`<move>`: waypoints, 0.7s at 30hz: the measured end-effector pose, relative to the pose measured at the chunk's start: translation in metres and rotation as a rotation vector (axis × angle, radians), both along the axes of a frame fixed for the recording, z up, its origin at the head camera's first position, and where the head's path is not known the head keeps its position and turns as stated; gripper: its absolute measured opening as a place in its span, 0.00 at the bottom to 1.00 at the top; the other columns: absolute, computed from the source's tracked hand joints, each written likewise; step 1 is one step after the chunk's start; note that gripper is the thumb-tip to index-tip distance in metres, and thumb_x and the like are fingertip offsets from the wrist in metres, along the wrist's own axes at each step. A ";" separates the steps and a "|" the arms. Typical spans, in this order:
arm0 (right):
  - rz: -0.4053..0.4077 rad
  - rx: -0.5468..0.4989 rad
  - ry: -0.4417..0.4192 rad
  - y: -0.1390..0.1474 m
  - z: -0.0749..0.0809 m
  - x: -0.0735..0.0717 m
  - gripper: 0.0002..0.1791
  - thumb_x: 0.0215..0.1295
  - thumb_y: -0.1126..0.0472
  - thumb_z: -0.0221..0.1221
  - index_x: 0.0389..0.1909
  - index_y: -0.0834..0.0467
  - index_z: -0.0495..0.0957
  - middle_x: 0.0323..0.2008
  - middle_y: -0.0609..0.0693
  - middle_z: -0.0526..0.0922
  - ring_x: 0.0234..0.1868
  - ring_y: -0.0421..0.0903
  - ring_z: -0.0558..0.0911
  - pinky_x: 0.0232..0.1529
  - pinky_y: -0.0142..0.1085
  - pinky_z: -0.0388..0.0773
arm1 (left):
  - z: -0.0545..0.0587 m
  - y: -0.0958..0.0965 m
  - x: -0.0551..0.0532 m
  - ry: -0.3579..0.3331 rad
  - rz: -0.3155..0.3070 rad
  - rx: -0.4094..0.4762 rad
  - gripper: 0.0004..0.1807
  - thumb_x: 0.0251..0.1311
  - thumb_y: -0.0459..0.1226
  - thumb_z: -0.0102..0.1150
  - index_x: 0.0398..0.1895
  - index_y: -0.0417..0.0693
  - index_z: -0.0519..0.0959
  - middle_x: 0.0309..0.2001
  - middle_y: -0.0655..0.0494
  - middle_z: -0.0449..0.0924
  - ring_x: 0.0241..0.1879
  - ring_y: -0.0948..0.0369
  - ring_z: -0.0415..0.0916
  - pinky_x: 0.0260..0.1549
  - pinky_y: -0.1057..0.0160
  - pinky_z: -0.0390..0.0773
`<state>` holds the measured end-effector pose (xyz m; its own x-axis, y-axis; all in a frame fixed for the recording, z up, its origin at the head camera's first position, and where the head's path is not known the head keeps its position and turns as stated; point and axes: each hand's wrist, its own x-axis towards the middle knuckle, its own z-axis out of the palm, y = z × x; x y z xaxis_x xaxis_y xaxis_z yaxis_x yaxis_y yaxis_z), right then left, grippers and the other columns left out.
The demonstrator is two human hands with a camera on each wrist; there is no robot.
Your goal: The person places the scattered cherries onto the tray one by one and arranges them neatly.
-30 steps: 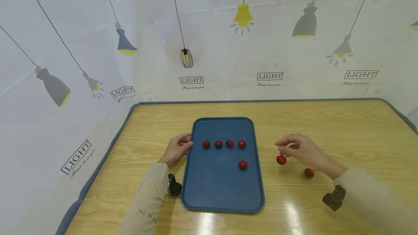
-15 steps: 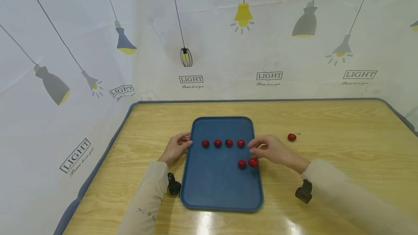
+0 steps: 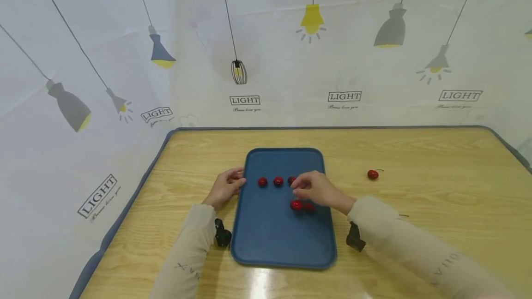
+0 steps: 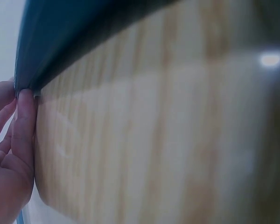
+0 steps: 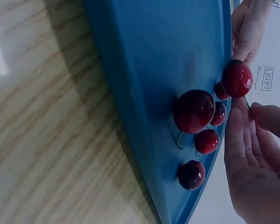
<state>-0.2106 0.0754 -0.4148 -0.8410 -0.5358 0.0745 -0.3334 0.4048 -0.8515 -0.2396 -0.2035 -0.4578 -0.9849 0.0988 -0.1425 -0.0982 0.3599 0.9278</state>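
Observation:
My right hand (image 3: 317, 190) is over the blue tray (image 3: 282, 248), thumb and fingertips pinching the stem of a red cherry (image 5: 237, 78), which hangs below them. Close beside it, a second cherry (image 5: 194, 111) lies on the tray with its stem trailing. Beyond these runs a row of cherries (image 3: 278, 181); the right hand hides its right end in the head view, while the right wrist view shows an end cherry (image 5: 192, 175). My left hand (image 3: 224, 189) touches the tray's left edge, its thumb and fingers fairly straight against the rim.
Right of the tray, a loose cherry (image 3: 372, 175) with a stem lies on the wooden table (image 3: 449, 174). Another stem (image 3: 403, 216) shows just past the right sleeve, its fruit hidden. A printed cloth (image 3: 287, 73) hangs behind the table.
My right hand has carried the hanging cherry leftward from the table, across the tray's right rim, to the left of the lower cherry. The left hand stays at the tray's edge.

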 end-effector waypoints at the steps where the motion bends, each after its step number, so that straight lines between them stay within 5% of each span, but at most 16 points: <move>1: -0.005 0.006 0.000 -0.002 -0.001 0.000 0.07 0.55 0.71 0.58 0.34 0.72 0.76 0.26 0.56 0.80 0.26 0.46 0.81 0.28 0.32 0.78 | 0.000 0.000 0.000 0.001 0.000 0.000 0.23 0.59 0.33 0.52 0.59 0.45 0.67 0.45 0.44 0.69 0.37 0.57 0.71 0.31 0.63 0.77; 21: -0.111 0.153 -0.059 -0.014 -0.011 0.000 0.05 0.51 0.71 0.60 0.31 0.67 0.78 0.23 0.51 0.79 0.23 0.40 0.77 0.25 0.31 0.75 | 0.002 -0.001 0.002 0.005 -0.027 -0.003 0.23 0.60 0.33 0.52 0.60 0.45 0.66 0.46 0.43 0.69 0.39 0.56 0.72 0.32 0.61 0.77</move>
<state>-0.2102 0.0616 -0.4261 -0.8963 -0.4404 -0.0517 -0.2306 0.5625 -0.7940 -0.2380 -0.2046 -0.4557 -0.9826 0.1244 -0.1382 -0.0841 0.3653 0.9271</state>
